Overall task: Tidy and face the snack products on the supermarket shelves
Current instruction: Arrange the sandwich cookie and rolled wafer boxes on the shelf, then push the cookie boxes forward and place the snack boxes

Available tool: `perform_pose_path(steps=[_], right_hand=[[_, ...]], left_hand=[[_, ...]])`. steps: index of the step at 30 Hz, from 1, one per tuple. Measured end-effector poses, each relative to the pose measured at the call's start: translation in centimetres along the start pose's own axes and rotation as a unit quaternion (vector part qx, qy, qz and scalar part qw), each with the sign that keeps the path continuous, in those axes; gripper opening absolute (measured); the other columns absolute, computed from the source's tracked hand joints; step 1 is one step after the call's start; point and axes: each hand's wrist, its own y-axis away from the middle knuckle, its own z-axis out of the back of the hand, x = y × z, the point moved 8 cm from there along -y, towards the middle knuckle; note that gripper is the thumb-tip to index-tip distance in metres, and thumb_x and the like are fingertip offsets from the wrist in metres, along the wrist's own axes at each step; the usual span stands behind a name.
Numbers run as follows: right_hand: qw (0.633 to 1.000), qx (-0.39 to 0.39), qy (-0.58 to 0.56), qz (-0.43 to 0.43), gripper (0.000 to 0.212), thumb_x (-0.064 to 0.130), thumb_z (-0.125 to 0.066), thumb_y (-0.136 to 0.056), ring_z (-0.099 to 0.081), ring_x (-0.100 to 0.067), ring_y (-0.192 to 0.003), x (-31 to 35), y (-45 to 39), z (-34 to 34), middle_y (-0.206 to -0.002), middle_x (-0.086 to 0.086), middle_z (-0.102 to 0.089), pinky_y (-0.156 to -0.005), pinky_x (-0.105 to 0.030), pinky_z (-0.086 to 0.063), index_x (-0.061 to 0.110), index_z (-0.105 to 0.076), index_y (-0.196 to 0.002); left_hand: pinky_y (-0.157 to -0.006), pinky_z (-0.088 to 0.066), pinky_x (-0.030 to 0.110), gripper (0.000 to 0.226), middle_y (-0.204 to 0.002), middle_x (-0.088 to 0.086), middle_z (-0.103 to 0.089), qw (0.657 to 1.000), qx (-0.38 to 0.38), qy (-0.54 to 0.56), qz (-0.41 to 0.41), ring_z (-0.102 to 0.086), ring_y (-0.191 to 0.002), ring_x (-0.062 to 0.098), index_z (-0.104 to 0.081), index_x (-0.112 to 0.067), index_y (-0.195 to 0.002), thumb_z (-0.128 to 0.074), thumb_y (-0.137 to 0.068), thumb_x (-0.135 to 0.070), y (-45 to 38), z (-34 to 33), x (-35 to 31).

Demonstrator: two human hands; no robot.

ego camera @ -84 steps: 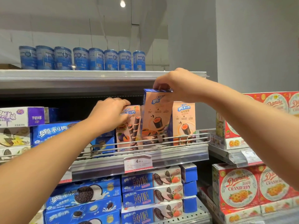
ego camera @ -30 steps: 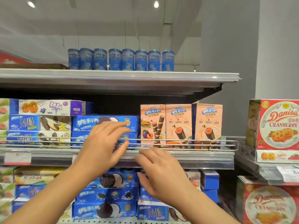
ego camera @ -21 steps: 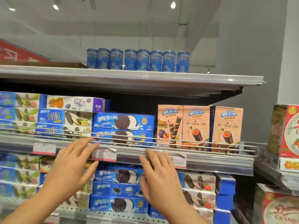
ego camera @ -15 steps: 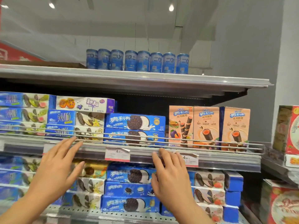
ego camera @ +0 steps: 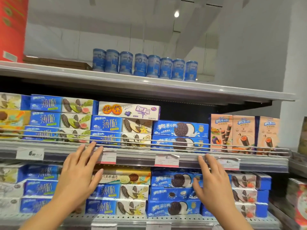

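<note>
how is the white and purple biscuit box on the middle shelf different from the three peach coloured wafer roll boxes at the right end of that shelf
The white and purple biscuit box lies flat on its long side; the peach wafer roll boxes stand upright. The biscuit box sits on top of a stack of blue cookie boxes, while the wafer boxes stand on the shelf itself. It is a single box of its kind; they form a row of three. All face forward behind the wire rail.

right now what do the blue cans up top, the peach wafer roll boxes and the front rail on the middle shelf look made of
Blue cans: probably metal tins, or wrapped card; smooth cylinders with a faint sheen.
Peach wafer roll boxes: printed cardboard, flat faces, sharp folded edges, slight gloss.
Front rail: thin metal wire, silver-grey, catching light.
</note>
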Motion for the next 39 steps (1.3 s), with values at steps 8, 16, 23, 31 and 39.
perform_pose_path(steps=[8, 16, 23, 31, 39], right_hand=[[0.997, -0.031, -0.032, 0.064, 0.074, 0.027, -0.078, -0.081, -0.041, -0.037, -0.143, 7.9, 1.4, 0.8, -0.156, -0.017, -0.041, -0.113, -0.057, -0.04, 0.008, -0.05, -0.147], [0.99, -0.024, -0.037, 0.132, 0.071, 0.032, -0.074, -0.082, -0.041, -0.036, -0.144, 15.2, 0.8, -0.4, -0.154, -0.013, -0.047, -0.111, -0.057, -0.042, 0.011, -0.052, -0.146], [0.986, -0.069, -0.067, 0.137, 0.069, 0.027, -0.076, -0.077, -0.046, -0.038, -0.138, 14.6, 0.4, -1.0, -0.146, -0.015, -0.052, -0.107, -0.056, -0.044, 0.01, -0.057, -0.141], [0.986, -0.087, -0.096, 0.103, 0.059, 0.027, -0.071, -0.083, -0.045, -0.039, -0.136, 15.0, 0.2, -1.1, -0.141, -0.017, -0.055, -0.106, -0.055, -0.042, 0.01, -0.057, -0.138], [0.989, -0.085, -0.085, 0.081, 0.064, 0.029, -0.071, -0.084, -0.04, -0.04, -0.14, 15.9, 0.5, -1.4, -0.146, -0.019, -0.049, -0.106, -0.056, -0.042, 0.008, -0.054, -0.142]], left_hand=[[-0.118, -0.026, 0.053, 0.069, -0.164, 0.003, -0.025, 1.0, 0.003, 0.009, -0.003, -0.024, -0.15, 0.03, -0.03, -0.027, -0.156, -0.034, -0.094, -0.058, 0.0, -0.4, 0.5], [-0.116, -0.03, 0.054, 0.064, -0.161, 0.002, -0.032, 1.0, -0.003, 0.024, -0.004, -0.033, -0.145, 0.031, -0.038, -0.028, -0.152, -0.036, -0.094, -0.055, 0.0, 0.7, 0.1], [-0.118, -0.031, 0.049, 0.066, -0.161, 0.003, -0.032, 0.995, -0.013, 0.09, -0.032, -0.031, -0.148, 0.028, -0.037, -0.021, -0.155, -0.038, -0.095, -0.049, 1.3, 1.7, 1.0], [-0.118, -0.027, 0.057, 0.069, -0.164, 0.007, -0.025, 0.997, -0.032, 0.047, 0.049, -0.021, -0.151, 0.033, -0.033, -0.021, -0.156, -0.035, -0.095, -0.052, 3.4, 2.4, 8.2], [-0.119, -0.025, 0.057, 0.069, -0.166, 0.006, -0.022, 0.999, -0.015, 0.016, 0.033, -0.019, -0.151, 0.033, -0.028, -0.022, -0.158, -0.033, -0.095, -0.052, 3.1, 0.9, 13.5]])
